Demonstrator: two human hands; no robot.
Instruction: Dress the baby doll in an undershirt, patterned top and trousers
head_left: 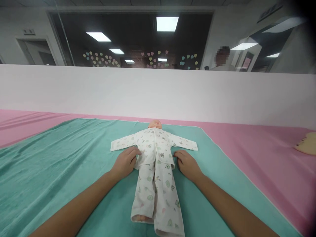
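A baby doll (155, 124) lies on its back with its head away from me, dressed in a white printed baby top (148, 144) and matching trousers (163, 194). Both sleeves are stretched out sideways, covering the doll's hands. My left hand (125, 162) is closed on the left side edge of the top, its fingertips on the cloth. On the opposite side edge, my right hand (188, 164) has its fingers curled in against the top; the fingertips are partly hidden. Part of a doll's foot (142, 218) shows inside the left trouser leg.
A teal blanket (93, 158) with some creases lies under the doll, over a pink cover (247, 151). A yellowish object (307, 144) sits at the right edge. A low white wall (158, 93) and windows stand behind. A person (222, 59) is beyond the glass.
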